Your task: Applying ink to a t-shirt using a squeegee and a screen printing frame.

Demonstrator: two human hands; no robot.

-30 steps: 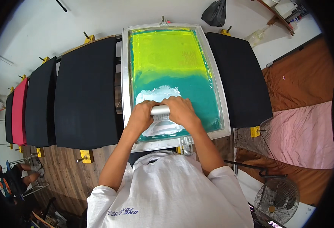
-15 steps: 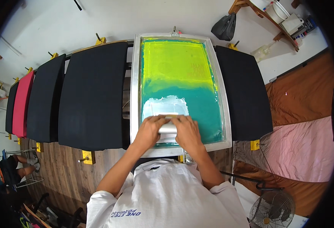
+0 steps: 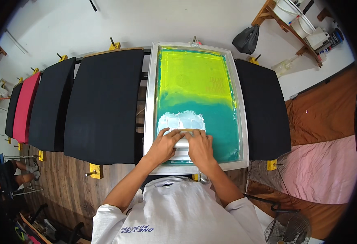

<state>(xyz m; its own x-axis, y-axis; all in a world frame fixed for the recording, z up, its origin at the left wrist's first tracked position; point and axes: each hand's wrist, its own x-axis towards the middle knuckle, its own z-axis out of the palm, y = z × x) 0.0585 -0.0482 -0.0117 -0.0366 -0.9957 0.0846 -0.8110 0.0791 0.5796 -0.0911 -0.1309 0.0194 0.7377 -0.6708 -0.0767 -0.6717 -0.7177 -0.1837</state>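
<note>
A screen-printing frame (image 3: 243, 134) with a pale metal rim lies in front of me. Its mesh is yellow-green (image 3: 190, 75) at the far end and teal (image 3: 223, 126) nearer to me. At the near left of the mesh is a patch of white ink (image 3: 182, 118) with an uneven far edge. Both my left hand (image 3: 162, 145) and my right hand (image 3: 201, 147) are closed on a squeegee (image 3: 181, 143) over this patch, fingers across its top. A tan edge (image 3: 183, 130) of the squeegee shows past my fingertips; its lower blade is hidden.
Black-covered boards (image 3: 103, 107) stand in a row to the left, one pink (image 3: 26, 107) among them. Another black board (image 3: 264, 110) is close on the right. Yellow clamps (image 3: 96, 171) jut from the boards. A fan (image 3: 288, 227) stands at lower right; a person's legs (image 3: 24, 173) show at left.
The whole view has shifted slightly, so the frame appears lower and further right. More of the squeegee's tan edge shows, and my left fingers reach further over it. Both hands keep their grip.
</note>
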